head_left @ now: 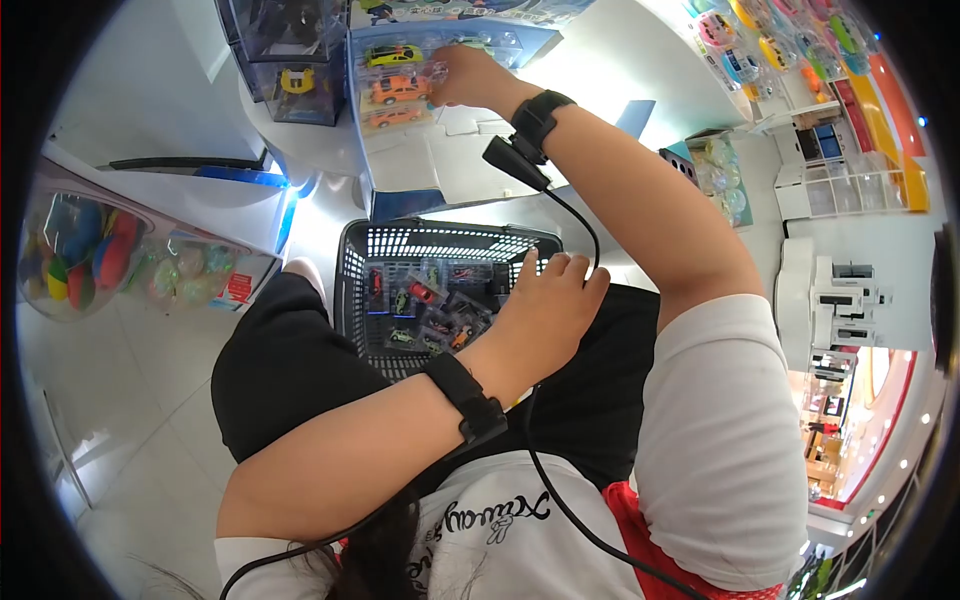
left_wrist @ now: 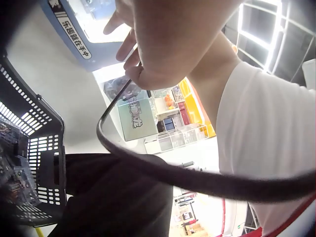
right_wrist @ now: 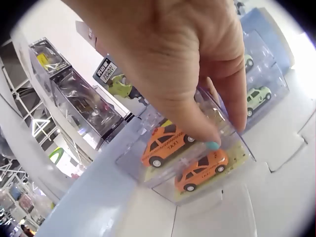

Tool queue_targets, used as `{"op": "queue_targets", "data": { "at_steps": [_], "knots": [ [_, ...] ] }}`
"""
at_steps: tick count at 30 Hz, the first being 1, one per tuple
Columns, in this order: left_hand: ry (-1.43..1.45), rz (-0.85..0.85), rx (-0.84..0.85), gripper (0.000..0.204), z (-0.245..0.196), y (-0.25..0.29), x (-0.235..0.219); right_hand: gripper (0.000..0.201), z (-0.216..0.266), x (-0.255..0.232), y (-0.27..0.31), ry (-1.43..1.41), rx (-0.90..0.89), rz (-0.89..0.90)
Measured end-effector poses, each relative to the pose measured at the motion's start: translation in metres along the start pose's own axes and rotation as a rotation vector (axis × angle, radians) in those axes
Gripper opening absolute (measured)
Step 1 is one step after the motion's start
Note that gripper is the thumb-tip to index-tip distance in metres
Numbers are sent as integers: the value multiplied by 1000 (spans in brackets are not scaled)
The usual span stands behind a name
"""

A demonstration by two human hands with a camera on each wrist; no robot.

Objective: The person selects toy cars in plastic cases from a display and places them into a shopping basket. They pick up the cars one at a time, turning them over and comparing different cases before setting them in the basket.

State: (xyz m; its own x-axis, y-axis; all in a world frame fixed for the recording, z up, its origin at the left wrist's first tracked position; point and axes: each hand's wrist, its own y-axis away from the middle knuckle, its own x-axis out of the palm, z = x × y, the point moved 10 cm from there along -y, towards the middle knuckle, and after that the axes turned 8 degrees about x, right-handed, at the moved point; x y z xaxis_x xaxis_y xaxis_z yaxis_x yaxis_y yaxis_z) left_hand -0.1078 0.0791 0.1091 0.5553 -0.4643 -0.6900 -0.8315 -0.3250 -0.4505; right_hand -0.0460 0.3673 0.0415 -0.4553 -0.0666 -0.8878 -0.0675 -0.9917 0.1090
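Note:
My right hand [head_left: 470, 78] is at the blue-and-white display carton [head_left: 400, 203]. In the right wrist view, its thumb and fingers pinch the end of a clear box holding an orange toy taxi [right_wrist: 203, 170]. A second boxed orange taxi [right_wrist: 165, 146] stands right behind it, and boxed pale green cars [right_wrist: 258, 98] lie past the fingers. A boxed yellow-green car [head_left: 393, 54] is at the carton's back. My left hand [head_left: 545, 310] hovers over the right side of a dark shopping basket [head_left: 352, 300], its fingers loosely extended. Several boxed toy cars [head_left: 422, 292] lie inside the basket.
A black cable [head_left: 585, 220] runs from the right wrist past the left fingers. Stacked clear cases [head_left: 297, 85] with toy cars stand left of the carton. A bag of coloured balls [head_left: 80, 255] is at far left. My knees flank the basket.

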Motion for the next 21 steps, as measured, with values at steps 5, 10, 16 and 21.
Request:
{"op": "queue_targets", "data": {
  "at_steps": [5,10,16,21],
  "knots": [
    [0,-22,13,40,-4,1,-2,68,-27,3,6,-317,185,-39],
    [-27,-13,37,41,-6,0,2,66,-27,0,0,-132,87,-242],
    [-6,-12,38,38,-5,2,4,59,-51,7,4,-420,363,-253],
    [21,-43,26,31,0,4,-1,52,-44,22,3,-507,452,69]
  ]
}}
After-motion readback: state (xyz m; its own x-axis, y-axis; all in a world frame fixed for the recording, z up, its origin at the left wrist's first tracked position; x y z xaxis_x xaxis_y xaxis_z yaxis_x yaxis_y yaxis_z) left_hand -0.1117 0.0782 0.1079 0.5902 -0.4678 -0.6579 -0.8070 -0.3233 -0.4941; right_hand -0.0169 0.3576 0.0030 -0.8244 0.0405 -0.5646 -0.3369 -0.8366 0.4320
